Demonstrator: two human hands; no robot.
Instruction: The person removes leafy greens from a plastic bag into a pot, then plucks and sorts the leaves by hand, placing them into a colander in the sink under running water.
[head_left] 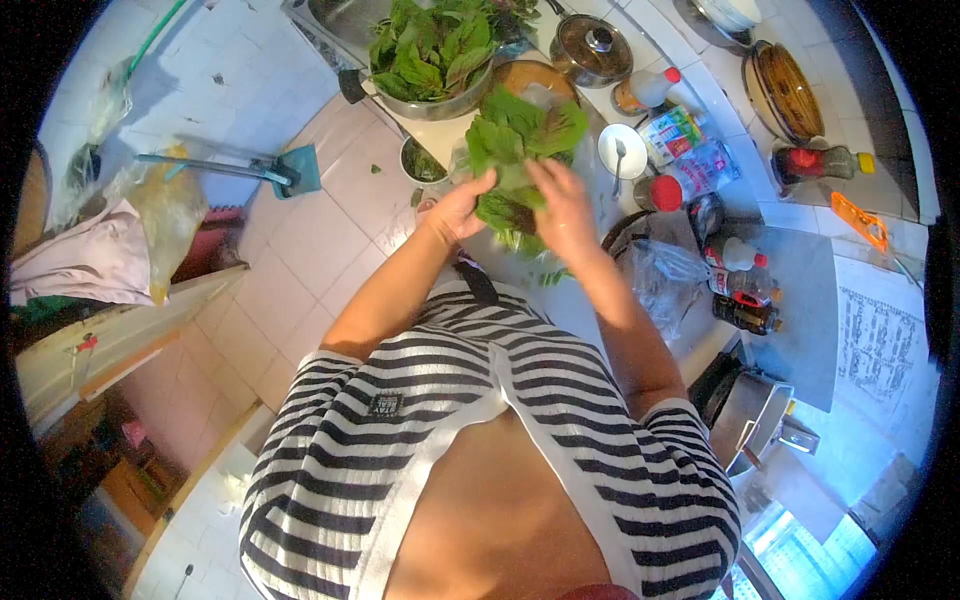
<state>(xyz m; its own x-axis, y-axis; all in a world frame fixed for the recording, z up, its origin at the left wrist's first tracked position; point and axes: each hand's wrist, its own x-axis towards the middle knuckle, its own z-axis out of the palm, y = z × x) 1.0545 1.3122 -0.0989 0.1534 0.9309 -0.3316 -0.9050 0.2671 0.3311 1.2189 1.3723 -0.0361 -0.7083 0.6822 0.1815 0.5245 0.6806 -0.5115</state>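
Note:
In front of my body, a bunch of leafy greens (510,140) with broad leaves and dark reddish patches is held up between both hands. On its left side my left hand (460,208) grips it, the thumb pressed on the leaves. My right hand (562,208) closes on the bunch from the right, fingers curled over the leaves. Stems hang below the hands. Beyond, a metal pot (440,108) is heaped with similar leaves. Below that pot, a bowl (423,180) holds leaf pieces. Partly hidden behind the bunch is a round brown board (535,75).
To the right stand a lidded pan (590,48), a white bowl (622,140) with a spoon, and several bottles. A plastic bag (665,285) lies near my right forearm. At left, a blue dustpan (299,172) is by the wall above the tiled floor (310,230).

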